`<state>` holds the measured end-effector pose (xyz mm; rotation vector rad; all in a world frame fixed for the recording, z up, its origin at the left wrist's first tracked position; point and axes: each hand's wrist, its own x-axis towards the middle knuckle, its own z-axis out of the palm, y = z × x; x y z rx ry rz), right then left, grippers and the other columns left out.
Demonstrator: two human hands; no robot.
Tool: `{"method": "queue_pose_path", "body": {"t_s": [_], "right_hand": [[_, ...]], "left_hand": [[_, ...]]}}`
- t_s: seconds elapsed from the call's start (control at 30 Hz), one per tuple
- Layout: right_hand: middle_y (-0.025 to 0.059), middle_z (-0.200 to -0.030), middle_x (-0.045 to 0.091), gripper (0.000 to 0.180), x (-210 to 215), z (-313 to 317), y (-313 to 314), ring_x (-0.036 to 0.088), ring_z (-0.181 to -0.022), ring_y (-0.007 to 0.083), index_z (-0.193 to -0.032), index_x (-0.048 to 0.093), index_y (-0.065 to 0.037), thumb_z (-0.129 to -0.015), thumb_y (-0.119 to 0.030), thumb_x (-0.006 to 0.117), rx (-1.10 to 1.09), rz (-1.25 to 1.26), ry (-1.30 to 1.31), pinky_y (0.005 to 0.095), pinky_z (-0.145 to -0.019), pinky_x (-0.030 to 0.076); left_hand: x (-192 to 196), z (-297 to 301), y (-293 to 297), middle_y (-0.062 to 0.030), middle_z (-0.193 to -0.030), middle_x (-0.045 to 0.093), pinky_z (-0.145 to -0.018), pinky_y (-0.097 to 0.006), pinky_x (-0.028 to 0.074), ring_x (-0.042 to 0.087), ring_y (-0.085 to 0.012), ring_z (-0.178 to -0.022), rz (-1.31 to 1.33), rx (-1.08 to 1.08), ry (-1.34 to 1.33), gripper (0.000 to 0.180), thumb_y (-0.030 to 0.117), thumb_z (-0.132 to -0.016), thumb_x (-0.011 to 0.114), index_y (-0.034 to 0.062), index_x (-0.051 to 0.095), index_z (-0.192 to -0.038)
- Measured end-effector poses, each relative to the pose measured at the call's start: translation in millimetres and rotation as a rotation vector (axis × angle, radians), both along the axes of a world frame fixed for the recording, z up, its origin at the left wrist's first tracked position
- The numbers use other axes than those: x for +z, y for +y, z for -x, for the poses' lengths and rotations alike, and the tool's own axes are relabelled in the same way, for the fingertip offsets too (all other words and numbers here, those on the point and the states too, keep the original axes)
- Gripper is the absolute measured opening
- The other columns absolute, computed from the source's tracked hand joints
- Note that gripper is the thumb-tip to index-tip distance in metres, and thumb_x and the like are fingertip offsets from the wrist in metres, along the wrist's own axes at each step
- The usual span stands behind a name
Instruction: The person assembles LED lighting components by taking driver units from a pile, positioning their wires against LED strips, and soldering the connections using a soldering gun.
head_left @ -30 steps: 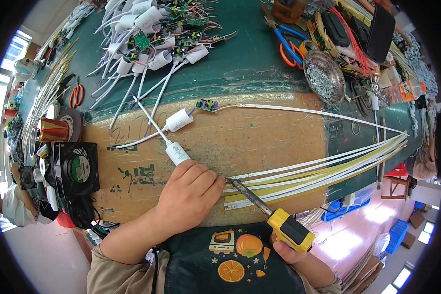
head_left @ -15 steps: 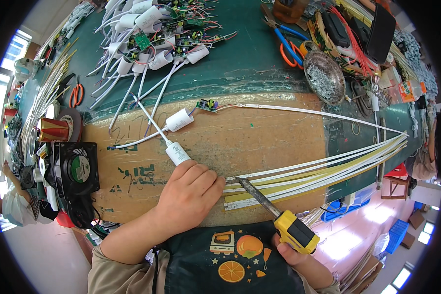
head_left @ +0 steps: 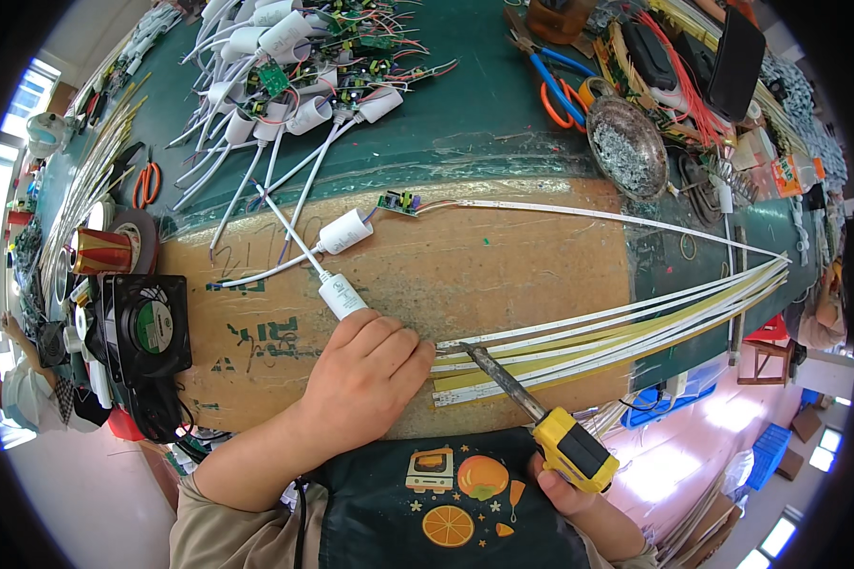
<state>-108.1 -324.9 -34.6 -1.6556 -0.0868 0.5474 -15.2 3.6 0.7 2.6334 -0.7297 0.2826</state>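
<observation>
My right hand [head_left: 579,488] has its fingers wrapped round the yellow-and-black handle of a soldering iron [head_left: 541,417], whose dark metal tip slants up-left onto the near ends of the LED strips [head_left: 617,337]. These strips are long, thin, white and pale yellow, lying side by side on the brown board of the worktop [head_left: 503,270] and fanning together toward the right. My left hand [head_left: 365,379] lies palm down, fingers curled, pressing those strip ends, just beside a white cylindrical driver [head_left: 342,296].
</observation>
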Motion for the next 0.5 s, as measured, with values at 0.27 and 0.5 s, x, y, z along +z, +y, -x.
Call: {"method": "queue_pose_path", "body": {"t_s": [0.27, 0.5], "right_hand": [[0.0094, -0.08, 0.063, 0.019, 3.5, -0.7, 1.3, 0.062, -0.066, 0.0204, -0.093, 0.065, -0.001, -0.084, -0.016, 0.074, 0.003, 0.029, -0.04, 0.0313, -0.059, 0.049], [0.0092, -0.082, 0.063, 0.021, 9.1, -3.4, 4.6, 0.063, -0.068, 0.0202, -0.098, 0.066, 0.0, -0.084, -0.014, 0.073, -0.025, 0.027, -0.032, 0.031, -0.06, 0.05]], "left_hand": [[-0.2, -0.5, -1.6, -0.0053, -0.094, 0.063, -0.089, -0.039, 0.049, 0.062, -0.0227, -0.092, -0.009, 0.001, -0.003, 0.03, 0.009, -0.069, 0.067, 0.0049, 0.069, -0.099], [0.5, 0.1, -2.4, -0.0053, -0.094, 0.062, -0.089, -0.039, 0.048, 0.062, -0.0228, -0.092, -0.011, 0.004, -0.004, 0.031, 0.008, -0.068, 0.067, 0.0047, 0.069, -0.099]]}}
